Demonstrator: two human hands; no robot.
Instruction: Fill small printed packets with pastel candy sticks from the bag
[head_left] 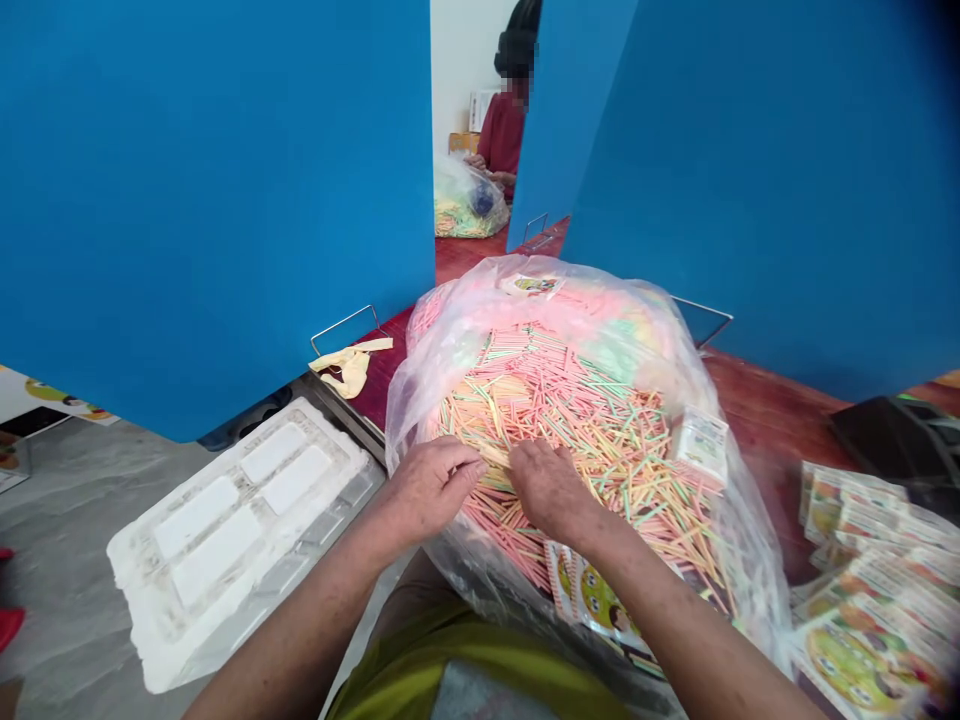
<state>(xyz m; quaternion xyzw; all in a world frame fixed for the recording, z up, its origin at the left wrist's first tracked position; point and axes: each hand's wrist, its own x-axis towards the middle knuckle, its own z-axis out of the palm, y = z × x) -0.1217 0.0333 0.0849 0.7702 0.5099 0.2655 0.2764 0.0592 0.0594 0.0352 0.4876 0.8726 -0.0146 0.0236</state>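
"Where are the sticks (536, 370)?"

"Heaped in the open plastic bag (405, 400) before me, its mouth wide, I'd say, so both hands reach in."

"And your fingers?"

"On my left hand (427, 490), thumb and forefinger draw close beside pale sticks; I can't tell if they grip. My right hand (551, 490) is bent downward beside it, fingertips hidden, so I can't tell what they pinch. Working close probably helps line up thin pieces."

"Around them?"

"Printed packets (600, 600) under my right forearm, a white foam slab (240, 515) to my left."
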